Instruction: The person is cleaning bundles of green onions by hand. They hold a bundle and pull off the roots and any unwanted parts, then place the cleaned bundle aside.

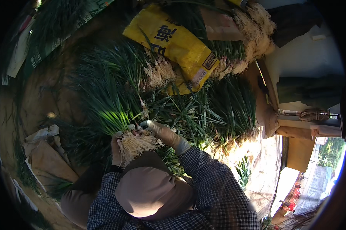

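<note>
My left hand (117, 150) is closed around a bunch of green garlic or scallion stalks (111, 115), its long leaves fanning away from me. Pale stringy roots (137, 145) hang from the bunch over the palm side. My right hand (164, 133), in a light glove, reaches in from the right. Its fingertips are beside the small bulbs (135, 132) at the base of the bunch; whether they pinch one is not clear. A single rooted stalk (143, 105) lies just beyond these fingers.
More rooted bundles (161, 72) lie ahead, partly under a yellow printed sack (175, 43). Loose leaves (184, 112) and another pile (233, 103) spread to the right. Brown cardboard (49, 158) is at left. Brown cloth (147, 187) covers a rounded shape below my hands.
</note>
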`<control>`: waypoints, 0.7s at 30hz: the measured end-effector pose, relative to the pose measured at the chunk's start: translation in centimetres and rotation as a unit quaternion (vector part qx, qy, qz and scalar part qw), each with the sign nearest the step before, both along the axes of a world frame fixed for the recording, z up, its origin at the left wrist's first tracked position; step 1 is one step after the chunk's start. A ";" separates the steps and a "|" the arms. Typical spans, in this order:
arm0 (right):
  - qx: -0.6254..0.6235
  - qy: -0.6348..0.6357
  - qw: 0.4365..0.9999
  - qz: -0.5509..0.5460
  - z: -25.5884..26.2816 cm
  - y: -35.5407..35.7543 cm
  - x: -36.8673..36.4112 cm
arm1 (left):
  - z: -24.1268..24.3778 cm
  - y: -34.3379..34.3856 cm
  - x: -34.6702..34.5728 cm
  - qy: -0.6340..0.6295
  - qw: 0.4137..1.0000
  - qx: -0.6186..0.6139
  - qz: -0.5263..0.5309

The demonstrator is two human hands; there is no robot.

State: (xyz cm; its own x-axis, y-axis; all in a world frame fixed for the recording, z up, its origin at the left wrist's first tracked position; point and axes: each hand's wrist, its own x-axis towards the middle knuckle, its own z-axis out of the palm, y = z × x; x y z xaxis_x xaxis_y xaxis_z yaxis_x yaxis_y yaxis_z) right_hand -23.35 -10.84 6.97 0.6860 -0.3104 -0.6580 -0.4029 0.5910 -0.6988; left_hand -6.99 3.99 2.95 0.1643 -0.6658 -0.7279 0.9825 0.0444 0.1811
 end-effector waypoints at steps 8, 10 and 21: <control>-0.028 -0.039 0.998 0.035 -3.6 -4.3 3.3 | -7.0 3.7 2.0 -0.002 0.994 -0.107 -0.036; -0.098 -0.019 0.995 -0.014 -1.1 -6.9 3.2 | -1.8 0.5 0.8 0.015 0.987 -0.158 -0.020; -0.003 -0.080 0.997 -0.005 -6.1 -1.4 5.4 | -0.8 -0.5 0.3 0.060 0.969 -0.238 0.018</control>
